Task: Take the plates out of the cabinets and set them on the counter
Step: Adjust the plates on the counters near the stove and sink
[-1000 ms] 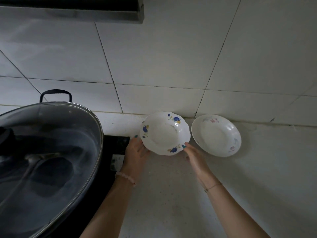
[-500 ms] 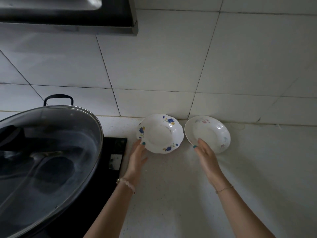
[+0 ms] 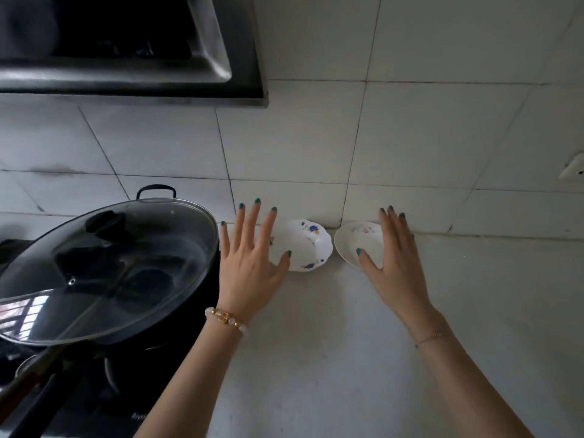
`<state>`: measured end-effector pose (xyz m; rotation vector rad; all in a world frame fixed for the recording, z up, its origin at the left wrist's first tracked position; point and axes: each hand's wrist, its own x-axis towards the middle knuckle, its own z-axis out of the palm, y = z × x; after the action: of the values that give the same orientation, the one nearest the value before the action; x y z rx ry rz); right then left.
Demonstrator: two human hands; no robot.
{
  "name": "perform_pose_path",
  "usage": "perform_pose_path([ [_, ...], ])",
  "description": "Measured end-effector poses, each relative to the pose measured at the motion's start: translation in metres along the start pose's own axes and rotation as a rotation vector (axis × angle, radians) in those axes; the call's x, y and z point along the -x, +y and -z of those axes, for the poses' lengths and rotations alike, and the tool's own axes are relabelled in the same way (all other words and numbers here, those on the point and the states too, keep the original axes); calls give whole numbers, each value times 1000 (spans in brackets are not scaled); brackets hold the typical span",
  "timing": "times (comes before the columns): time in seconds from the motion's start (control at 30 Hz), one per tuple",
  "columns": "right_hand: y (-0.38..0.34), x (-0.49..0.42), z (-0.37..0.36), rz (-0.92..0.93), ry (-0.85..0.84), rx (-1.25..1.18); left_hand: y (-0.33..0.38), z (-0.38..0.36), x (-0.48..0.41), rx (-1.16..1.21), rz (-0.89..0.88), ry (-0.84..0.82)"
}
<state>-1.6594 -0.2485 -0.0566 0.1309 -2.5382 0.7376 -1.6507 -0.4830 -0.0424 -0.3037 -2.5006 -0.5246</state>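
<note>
Two white plates lie side by side on the pale counter (image 3: 331, 327) against the tiled wall. The left plate (image 3: 305, 245) has a scalloped rim and blue flowers. The right plate (image 3: 355, 245) is plain-rimmed with faint pink flowers. My left hand (image 3: 249, 263) is raised with fingers spread straight, in front of the left edge of the blue-flowered plate, holding nothing. My right hand (image 3: 395, 257) is also spread flat, covering the right part of the pink-flowered plate. Whether either hand touches a plate is unclear.
A large black pan with a glass lid (image 3: 104, 267) sits on a black cooktop (image 3: 104, 399) at the left, close to my left forearm. A dark range hood (image 3: 126, 49) hangs above it. A wall socket (image 3: 573, 167) is at the far right.
Both hands have let go of the blue-flowered plate, which now lies on the counter next to the other plate. The hands have lifted and spread open, and my view has risen.
</note>
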Motion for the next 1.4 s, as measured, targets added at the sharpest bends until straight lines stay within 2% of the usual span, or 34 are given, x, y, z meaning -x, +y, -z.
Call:
perform_pose_path([
  [0.23, -7, 38, 13, 81, -52, 54, 3, 22, 45, -167, 50, 8],
  [0.43, -5, 52, 36, 137, 0, 91, 21, 28, 66, -266, 16, 14],
  [0.57, -16, 61, 41, 187, 8, 51, 29, 49, 82, -281, 65, 59],
  [0.73, -40, 72, 33, 268, -68, -65, 31, 84, 117, -370, 159, 128],
  [1.13, -185, 138, -9, 638, -368, -348, 17, 196, 257, -613, 556, 231],
  [1.4, -307, 190, -19, 836, -445, -506, -11, 278, 338, -731, 746, 324],
])
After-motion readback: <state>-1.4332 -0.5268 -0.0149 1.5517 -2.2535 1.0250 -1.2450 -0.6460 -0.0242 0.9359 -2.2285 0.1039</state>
